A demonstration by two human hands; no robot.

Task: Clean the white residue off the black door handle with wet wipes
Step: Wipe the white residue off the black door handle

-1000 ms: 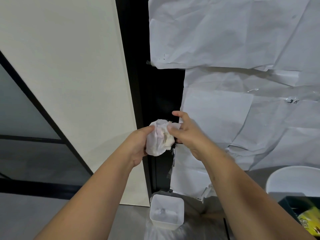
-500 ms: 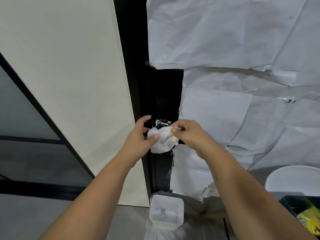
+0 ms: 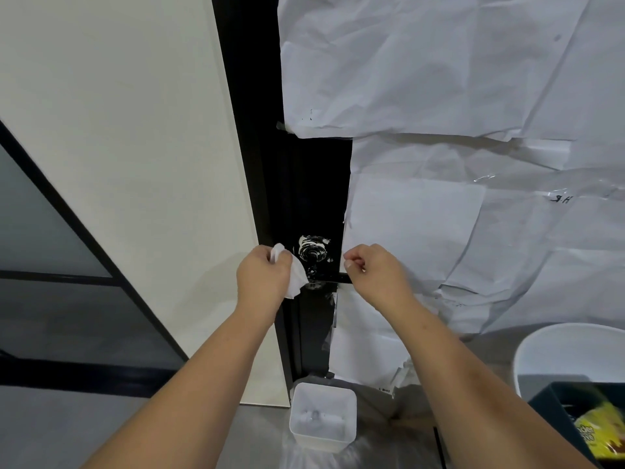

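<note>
Left hand (image 3: 262, 277) grips a bunched wet wipe (image 3: 295, 274) left of the black door handle (image 3: 333, 280), ready to scrub white residue (image 3: 313, 250) just above; right hand (image 3: 375, 272), fingers curled, steadies the lever.

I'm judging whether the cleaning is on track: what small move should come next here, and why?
Probably bring the left hand with the wet wipe right onto the white residue and rub. The smears show on the black door handle area beside the wipe, and the right hand holds no wipe.
</note>
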